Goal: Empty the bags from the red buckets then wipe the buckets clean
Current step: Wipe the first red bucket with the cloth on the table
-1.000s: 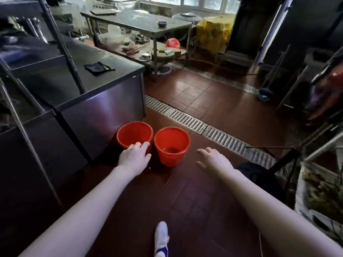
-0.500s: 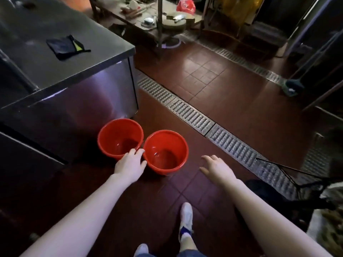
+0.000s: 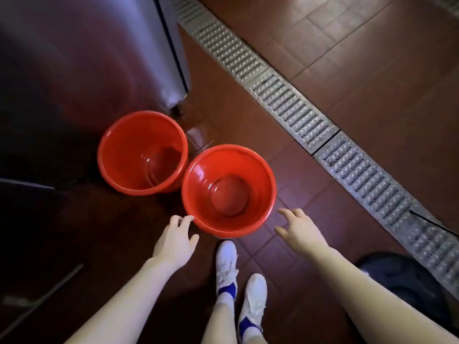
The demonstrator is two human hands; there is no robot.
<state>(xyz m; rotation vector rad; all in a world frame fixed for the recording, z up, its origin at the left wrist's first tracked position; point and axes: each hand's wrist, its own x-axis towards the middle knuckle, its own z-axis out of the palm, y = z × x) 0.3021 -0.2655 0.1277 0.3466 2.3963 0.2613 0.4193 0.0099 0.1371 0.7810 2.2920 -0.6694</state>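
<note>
Two red buckets stand side by side on the brown tiled floor, rims touching. The left bucket (image 3: 124,155) sits against the steel counter. The right bucket (image 3: 198,175) is nearer to me. Both look bare inside, with no bag visible, only a wet-looking sheen at the bottom. My left hand (image 3: 175,240) is open, its fingertips at the right bucket's near left rim. My right hand (image 3: 299,230) is open too, fingers spread, a short way from that bucket's right side and not touching it.
A steel counter (image 3: 87,58) rises at the upper left, its foot beside the left bucket. A metal drain grate (image 3: 298,112) runs diagonally across the floor to the right. A dark bag (image 3: 402,281) lies at lower right. My white shoes (image 3: 226,261) stand just below the right bucket.
The view has tipped down and come closer over the buckets. My left hand has left the gap between the buckets and now sits at the right bucket's near rim. My right hand has stayed alongside.
</note>
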